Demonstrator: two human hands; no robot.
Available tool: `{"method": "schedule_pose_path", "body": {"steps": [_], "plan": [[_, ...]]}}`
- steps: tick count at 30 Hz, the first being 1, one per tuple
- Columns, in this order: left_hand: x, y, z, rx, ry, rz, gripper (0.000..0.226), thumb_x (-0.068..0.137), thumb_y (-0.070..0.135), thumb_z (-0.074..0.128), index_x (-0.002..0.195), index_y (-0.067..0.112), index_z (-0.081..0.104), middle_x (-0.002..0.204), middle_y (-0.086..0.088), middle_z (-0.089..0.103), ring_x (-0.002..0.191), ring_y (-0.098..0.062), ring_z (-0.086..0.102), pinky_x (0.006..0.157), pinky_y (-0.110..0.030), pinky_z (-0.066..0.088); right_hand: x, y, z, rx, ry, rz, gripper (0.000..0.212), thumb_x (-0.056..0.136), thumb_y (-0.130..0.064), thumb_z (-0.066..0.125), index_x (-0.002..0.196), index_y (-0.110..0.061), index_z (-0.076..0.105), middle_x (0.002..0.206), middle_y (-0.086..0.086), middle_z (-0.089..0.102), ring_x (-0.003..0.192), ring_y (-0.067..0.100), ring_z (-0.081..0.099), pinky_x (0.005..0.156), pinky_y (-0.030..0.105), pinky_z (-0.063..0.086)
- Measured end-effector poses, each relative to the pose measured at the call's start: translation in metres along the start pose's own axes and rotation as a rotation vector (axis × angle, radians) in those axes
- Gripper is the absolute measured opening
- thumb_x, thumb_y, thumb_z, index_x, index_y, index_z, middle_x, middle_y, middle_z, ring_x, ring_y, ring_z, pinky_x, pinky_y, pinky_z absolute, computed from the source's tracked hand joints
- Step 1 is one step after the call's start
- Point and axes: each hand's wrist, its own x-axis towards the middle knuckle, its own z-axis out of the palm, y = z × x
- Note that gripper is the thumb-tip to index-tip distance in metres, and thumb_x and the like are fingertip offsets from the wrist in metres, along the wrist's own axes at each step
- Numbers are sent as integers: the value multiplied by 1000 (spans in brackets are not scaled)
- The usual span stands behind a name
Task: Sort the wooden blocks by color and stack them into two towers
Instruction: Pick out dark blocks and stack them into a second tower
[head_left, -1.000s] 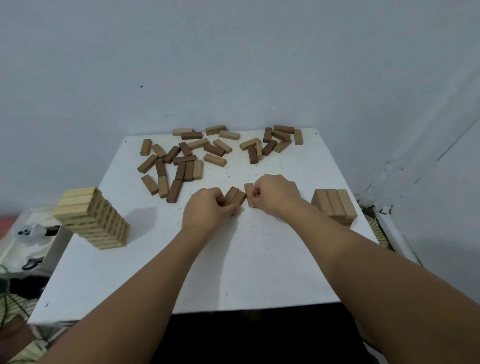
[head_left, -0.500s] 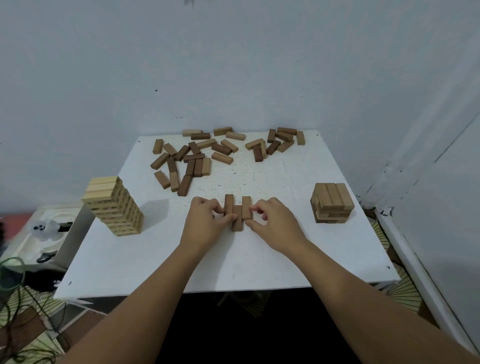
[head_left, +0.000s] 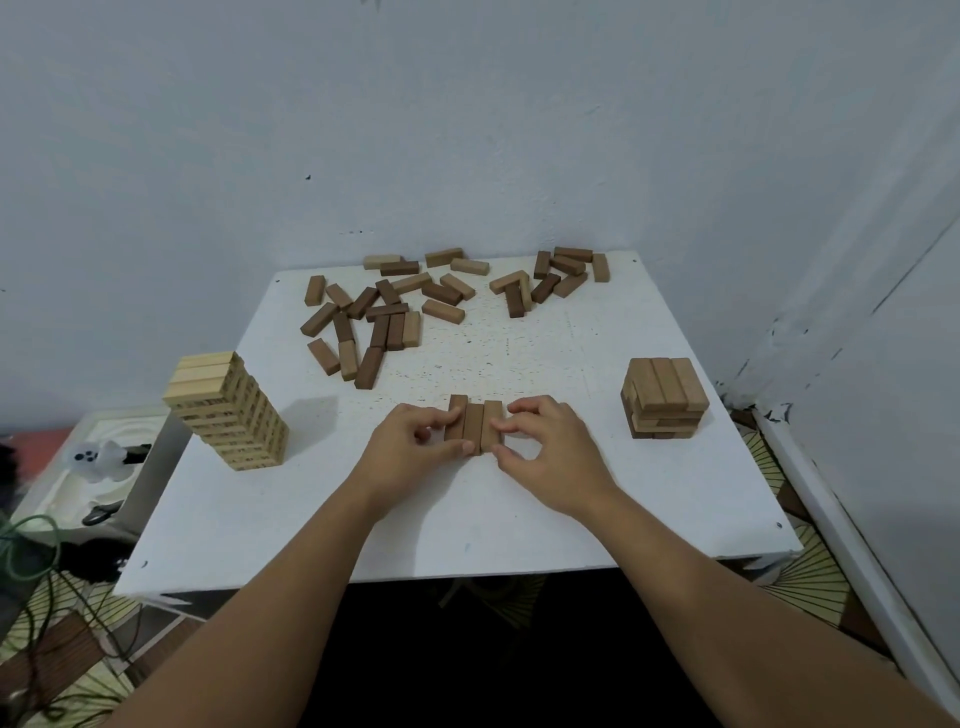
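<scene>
Blocks come first: three brown blocks (head_left: 475, 423) lie side by side at the centre of the frame, long sides touching, on the white table (head_left: 519, 519). Your left hand (head_left: 410, 449) curls around their left side, thumb along the near end and fingers against the far part of the left block. Your right hand (head_left: 550, 452) pinches the right block, index finger at its far end and thumb at its near end, the other fingers loosely bent. Both hands are only narrowly open, closed onto the row.

Right of centre you have one short brown stack (head_left: 665, 397) with three blocks across its top. At the left edge stands one taller pale tower (head_left: 228, 410), leaning in this wide view. Across the upper middle, roughly thirty-five loose blocks (head_left: 384, 312) lie scattered in two clusters, brown and lighter ones mixed.
</scene>
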Motion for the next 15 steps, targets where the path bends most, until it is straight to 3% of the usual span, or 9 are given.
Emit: {"method": "schedule_pose_path", "body": {"steps": [10, 15], "plan": [[-2, -4, 6, -68, 74, 14, 41, 79, 31, 90, 118, 28, 77, 96, 11, 57, 84, -4, 52, 77, -14, 38, 0, -5, -2, 3, -3, 20, 28, 86, -42, 76, 113, -37, 76, 116, -21, 68, 110, 7, 52, 101, 31, 44], [-5, -4, 3, -79, 50, 30, 62, 73, 36, 94, 128, 34, 65, 109, 6, 62, 97, -8, 56, 83, -19, 41, 0, -8, -5, 17, -8, 90, 39, 95, -46, 61, 133, -37, 63, 117, -18, 61, 115, 9, 46, 102, 30, 39]]}}
